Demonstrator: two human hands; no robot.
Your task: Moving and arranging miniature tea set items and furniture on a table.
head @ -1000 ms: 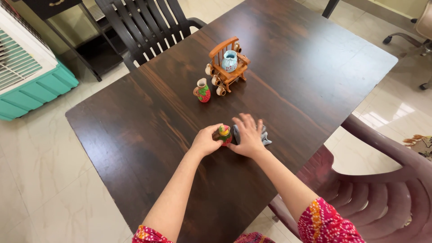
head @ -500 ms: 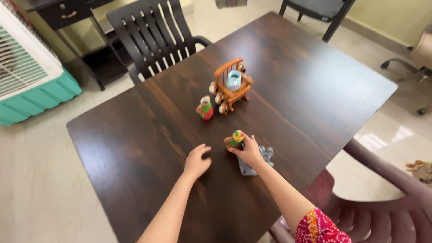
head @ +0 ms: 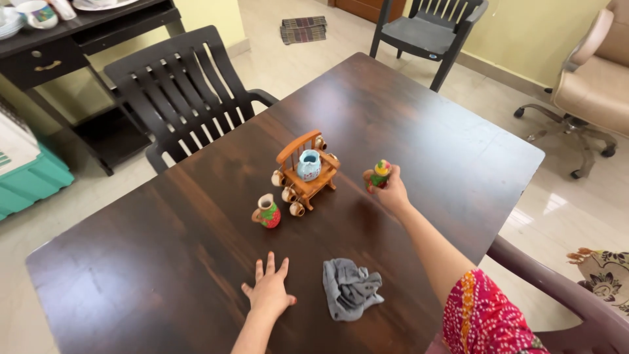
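My right hand (head: 392, 193) holds a small painted pot (head: 377, 176), green, red and yellow, a little above the dark wooden table (head: 426, 131), just right of a miniature wooden chair (head: 304, 172). That chair carries a pale blue jug (head: 308, 164) and several tiny cups. A red and green painted pot (head: 267, 212) stands left of the chair. My left hand (head: 269, 290) lies flat on the table, fingers spread, holding nothing. A crumpled grey cloth (head: 350, 288) lies just right of it.
A black slatted chair (head: 178, 92) stands at the table's far left side, a grey chair (head: 429, 29) at the far end, a maroon plastic chair (head: 576, 314) at my right. A beige office chair (head: 596, 72) and a dark side table (head: 59, 46) stand further off.
My right hand lifted the small painted pot off the table and carried it away from me, to beside the miniature chair. The cloth stayed behind. My left hand flattened on the table.
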